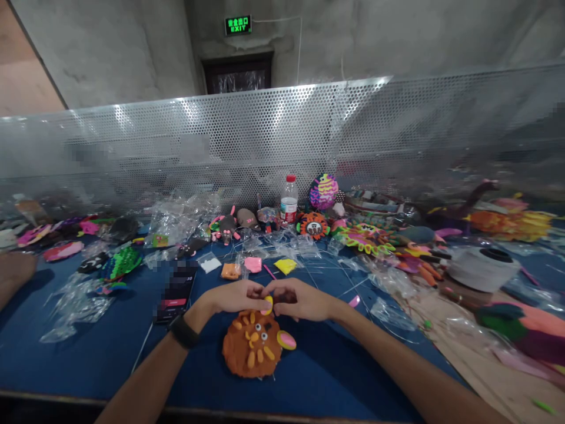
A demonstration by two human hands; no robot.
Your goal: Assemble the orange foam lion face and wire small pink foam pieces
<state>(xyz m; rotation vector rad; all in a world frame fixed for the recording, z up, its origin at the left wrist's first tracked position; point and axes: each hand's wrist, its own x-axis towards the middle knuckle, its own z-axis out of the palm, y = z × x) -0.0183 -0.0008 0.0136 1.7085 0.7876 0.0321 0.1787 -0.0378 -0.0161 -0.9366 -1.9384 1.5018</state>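
Note:
An orange-brown clay animal face point(235, 347) lies on the blue table close in front of me, with googly eyes and yellow-orange clay strips on it. On its right edge sits a clay ear, yellow with a pink middle point(287, 340). A second yellow-and-pink clay ear point(267, 305) is at the face's upper edge, pinched between my fingers. My left hand point(238, 295), closed, grips it from the left. From the right, my right hand point(300, 299) is closed on the same ear. The hands partly hide where the ear meets the face.
Clay packets in white, orange, pink point(253, 264) and yellow point(285, 266) lie just beyond my hands. A phone point(179, 291) is by my left wrist. A red-capped bottle point(289, 200), clay models and plastic bags line the perforated metal screen point(247, 129). Another person's arm point(15, 275) shows far left.

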